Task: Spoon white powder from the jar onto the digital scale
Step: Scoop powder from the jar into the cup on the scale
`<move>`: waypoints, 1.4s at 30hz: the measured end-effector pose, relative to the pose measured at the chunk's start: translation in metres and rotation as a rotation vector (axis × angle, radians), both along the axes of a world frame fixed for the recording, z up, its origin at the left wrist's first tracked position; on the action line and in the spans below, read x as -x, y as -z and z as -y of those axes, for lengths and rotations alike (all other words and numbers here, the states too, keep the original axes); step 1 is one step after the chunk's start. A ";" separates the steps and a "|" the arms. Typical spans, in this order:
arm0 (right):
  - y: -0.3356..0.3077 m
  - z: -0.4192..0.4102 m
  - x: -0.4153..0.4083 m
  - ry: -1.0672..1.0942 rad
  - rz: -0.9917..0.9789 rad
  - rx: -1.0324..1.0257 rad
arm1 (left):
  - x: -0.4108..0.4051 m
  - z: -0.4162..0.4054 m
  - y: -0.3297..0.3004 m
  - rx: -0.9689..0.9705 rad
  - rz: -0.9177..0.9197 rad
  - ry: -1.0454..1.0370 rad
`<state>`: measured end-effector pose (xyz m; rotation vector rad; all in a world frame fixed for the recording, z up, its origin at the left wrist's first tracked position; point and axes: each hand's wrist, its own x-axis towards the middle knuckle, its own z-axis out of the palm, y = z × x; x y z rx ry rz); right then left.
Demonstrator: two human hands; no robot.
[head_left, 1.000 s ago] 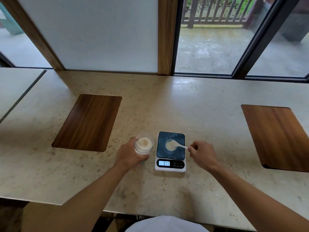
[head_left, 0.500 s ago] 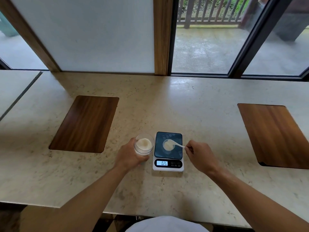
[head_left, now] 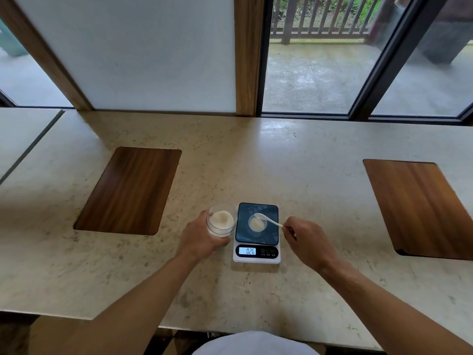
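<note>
A clear jar point(head_left: 221, 222) with white powder inside stands on the stone counter, and my left hand point(head_left: 198, 238) is wrapped around its near side. Just right of it sits a digital scale point(head_left: 256, 233) with a dark platform and a lit display reading 026. A small clear dish with a mound of white powder point(head_left: 256, 223) rests on the platform. My right hand point(head_left: 304, 239) pinches the handle of a white spoon point(head_left: 268, 220), whose bowl hovers over the dish's far edge.
Two wooden boards are set in the counter point(head_left: 307, 162): one at the left point(head_left: 129, 190), one at the right point(head_left: 419, 208). Windows and a wooden post line the far edge. The counter's near edge runs close below my forearms.
The spoon's bowl has shifted from over the powder mound to the dish's far edge. The scale reading rose from 017 to 026. The left hand stays on the jar.
</note>
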<state>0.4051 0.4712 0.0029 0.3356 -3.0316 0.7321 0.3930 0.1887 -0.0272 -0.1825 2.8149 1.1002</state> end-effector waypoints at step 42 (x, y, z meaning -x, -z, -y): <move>0.021 0.090 0.192 0.596 0.503 0.695 | 0.175 0.027 0.004 -0.141 -0.032 -0.196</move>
